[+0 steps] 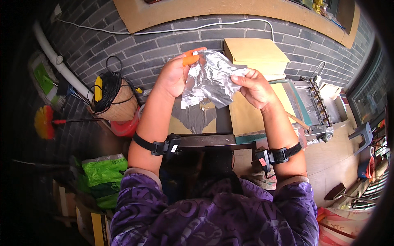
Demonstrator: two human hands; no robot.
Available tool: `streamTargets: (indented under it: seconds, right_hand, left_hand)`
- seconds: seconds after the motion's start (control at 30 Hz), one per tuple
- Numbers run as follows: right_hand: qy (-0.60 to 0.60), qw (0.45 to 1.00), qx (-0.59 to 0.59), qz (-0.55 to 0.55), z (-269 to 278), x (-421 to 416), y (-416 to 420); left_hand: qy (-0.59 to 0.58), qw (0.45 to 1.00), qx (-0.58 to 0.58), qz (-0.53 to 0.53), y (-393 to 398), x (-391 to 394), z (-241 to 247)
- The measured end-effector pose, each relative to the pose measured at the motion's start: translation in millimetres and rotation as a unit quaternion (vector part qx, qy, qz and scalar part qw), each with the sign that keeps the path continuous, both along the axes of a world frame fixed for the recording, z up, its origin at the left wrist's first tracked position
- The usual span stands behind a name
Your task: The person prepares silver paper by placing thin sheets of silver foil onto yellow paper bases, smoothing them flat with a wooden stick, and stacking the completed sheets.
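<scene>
A crumpled sheet of silver foil [211, 81] is stretched between my two hands above the table. My left hand [174, 77] pinches its upper left part, with orange finger covers on the thumb and a finger. On the other side, my right hand [257, 87] grips the right edge between thumb and fingers. Beneath the foil lies a yellow-brown sheet with an irregular grey foil-like piece [197, 119] on it, partly hidden. Right of that, a flat yellow-brown sheet [246, 118] lies under my right hand and wrist.
A stack of yellow-brown paper [257, 58] stands against the brick wall. To the right are a green mat [300, 100], a wooden stick [298, 120] and a metal device [320, 106]. A basket with black cables [110, 92] and a red container [125, 124] stand left of the table.
</scene>
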State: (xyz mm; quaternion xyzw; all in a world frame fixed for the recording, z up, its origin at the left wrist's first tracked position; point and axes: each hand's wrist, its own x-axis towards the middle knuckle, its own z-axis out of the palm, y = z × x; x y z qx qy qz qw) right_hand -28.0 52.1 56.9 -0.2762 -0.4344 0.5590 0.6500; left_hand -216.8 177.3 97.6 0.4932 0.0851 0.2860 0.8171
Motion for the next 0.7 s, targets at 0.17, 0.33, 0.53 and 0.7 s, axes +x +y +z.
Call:
streamTargets:
  seconds: [0.17, 0.33, 0.53, 0.7]
  right_hand:
    - [-0.06, 0.997, -0.037, -0.042, 12, 10, -17]
    - [-0.177, 0.977, -0.075, -0.09, 13, 24, -33]
    - [-0.178, 0.976, -0.058, -0.114, 7, 32, -43]
    - [-0.181, 0.972, -0.028, -0.15, 0, 32, -44]
  left_hand:
    - [0.014, 1.0, 0.02, 0.008, -9, 3, -26]
    - [0.012, 1.0, 0.002, 0.019, -26, 15, -37]
    - [0.009, 1.0, 0.02, 0.019, -40, 25, -45]
    - [0.025, 0.998, 0.022, 0.048, -54, 26, -42]
